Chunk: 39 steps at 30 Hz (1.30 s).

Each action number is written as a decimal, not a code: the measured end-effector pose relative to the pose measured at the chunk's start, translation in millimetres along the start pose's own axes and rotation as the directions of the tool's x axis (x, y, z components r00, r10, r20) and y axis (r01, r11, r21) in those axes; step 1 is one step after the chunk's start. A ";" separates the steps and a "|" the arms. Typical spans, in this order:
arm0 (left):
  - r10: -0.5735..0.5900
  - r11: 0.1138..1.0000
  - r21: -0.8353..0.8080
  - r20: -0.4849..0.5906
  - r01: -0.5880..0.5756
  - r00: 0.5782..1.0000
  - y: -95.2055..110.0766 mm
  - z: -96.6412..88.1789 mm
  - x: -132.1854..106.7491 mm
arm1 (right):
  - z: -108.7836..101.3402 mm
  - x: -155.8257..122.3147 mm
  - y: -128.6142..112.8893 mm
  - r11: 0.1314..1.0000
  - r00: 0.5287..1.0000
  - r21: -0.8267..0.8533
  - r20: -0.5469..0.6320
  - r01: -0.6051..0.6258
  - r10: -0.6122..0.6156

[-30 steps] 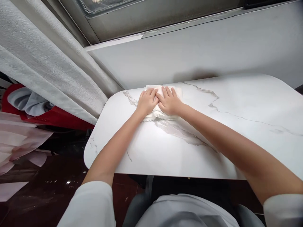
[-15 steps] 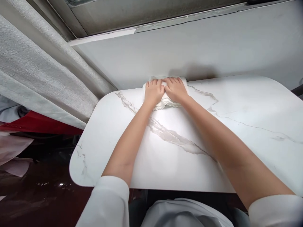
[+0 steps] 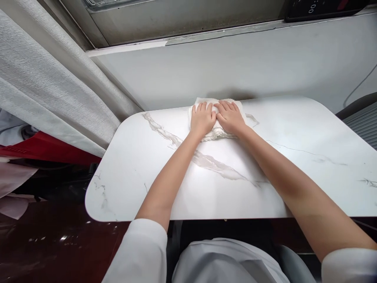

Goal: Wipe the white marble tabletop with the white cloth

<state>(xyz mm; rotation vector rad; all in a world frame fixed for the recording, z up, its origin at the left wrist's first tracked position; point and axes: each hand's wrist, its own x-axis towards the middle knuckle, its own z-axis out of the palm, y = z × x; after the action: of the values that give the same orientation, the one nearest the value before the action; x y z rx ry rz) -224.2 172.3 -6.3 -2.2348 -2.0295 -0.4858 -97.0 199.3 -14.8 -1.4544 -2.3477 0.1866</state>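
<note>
A folded white cloth (image 3: 218,133) with a ruffled front edge lies on the white marble-patterned table (image 3: 132,165), close to the table's back edge by the wall. My left hand (image 3: 203,119) presses flat on its left half, fingers extended and slightly apart. Beside it, my right hand (image 3: 229,115) lies flat on the right half, fingers also stretched forward. The two thumbs nearly meet over the middle of the cloth. Both palms hide much of the cloth, and neither hand is wrapped around it.
Behind the table rises a pale wall (image 3: 165,78) with a ledge, where a black phone (image 3: 326,8) rests at upper right. A white curtain (image 3: 59,78) hangs at left, above a red item (image 3: 50,149). Part of a grey ribbed object (image 3: 363,118) shows at right.
Both hands and the cloth have slid to the right along the table's back edge. The view has shifted slightly, bringing the phone and the grey ribbed object into sight.
</note>
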 end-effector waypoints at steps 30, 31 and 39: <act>0.286 0.958 -0.059 0.113 -0.280 0.952 121.5 -49.8 -202.2 | -74.9 -247.2 17.7 0.974 0.976 -0.054 -0.007 0.219 -0.219; 0.300 0.953 -0.069 0.123 -0.294 0.946 125.5 -49.3 -200.1 | -77.9 -247.9 22.5 0.977 0.978 -0.039 -0.002 0.208 -0.208; 0.382 0.923 -0.120 0.167 -0.366 0.909 132.5 -38.6 -169.4 | -78.1 -234.3 45.1 0.993 0.996 -0.075 0.027 0.090 -0.089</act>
<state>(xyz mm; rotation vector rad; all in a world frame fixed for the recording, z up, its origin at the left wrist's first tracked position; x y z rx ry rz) -112.7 -15.5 1.2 -2.7304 -1.6079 -0.3405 63.4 6.2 -12.9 -1.3845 -2.4581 0.0922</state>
